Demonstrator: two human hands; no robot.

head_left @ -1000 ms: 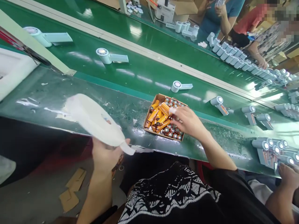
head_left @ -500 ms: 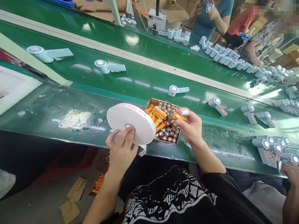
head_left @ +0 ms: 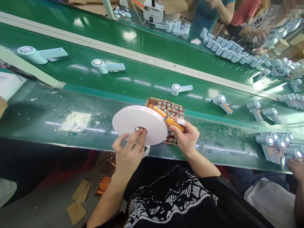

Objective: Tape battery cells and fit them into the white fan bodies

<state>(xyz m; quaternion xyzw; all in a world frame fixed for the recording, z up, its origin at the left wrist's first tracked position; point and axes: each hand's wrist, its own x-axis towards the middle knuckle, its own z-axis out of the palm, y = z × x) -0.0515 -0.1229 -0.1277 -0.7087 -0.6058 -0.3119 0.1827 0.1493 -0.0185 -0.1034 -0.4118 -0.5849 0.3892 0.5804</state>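
While both hands work over the near edge of the green bench (head_left: 59,104), the holdings read as follows.

Item 1: left hand (head_left: 128,153), closed on a white tape roll (head_left: 133,122). Its fingertips (head_left: 142,134) press at the core hole and the thumb sits at the near rim. The disc is tilted, flat face toward the camera. A short loose tail of tape hangs at the roll's 6 o'clock.

Item 2: right hand (head_left: 187,137), curled shut round an orange battery cell (head_left: 174,123). The cell's end meets the roll's rim at the roll's 3 o'clock. A white dressing (head_left: 180,121) wraps one finger.

Item 3: cardboard box (head_left: 149,102), open-topped, on the bench at the roll's 1 o'clock and partly hidden behind it. It is packed with upright cells, with a few orange ones lying across them.

Item 4: conveyor belt (head_left: 142,76), beyond the bench, carrying pale blue cylindrical housings, each with a flat handle. One housing (head_left: 177,89) lies at the box's 12 o'clock. Two more (head_left: 99,66) (head_left: 32,54) lie toward 10 o'clock, and another (head_left: 219,100) toward 3 o'clock.

Item 5: far bench, at 1 o'clock in frame, with a row of housings (head_left: 228,52) and the arms of other people above it.

Item 6: another person's hand (head_left: 295,164), at 4 o'clock in frame, just beside a cluster of housings (head_left: 277,145).

Item 7: floor, at 7 o'clock in frame, with cardboard scraps (head_left: 76,205) and a few stray orange cells (head_left: 103,184).
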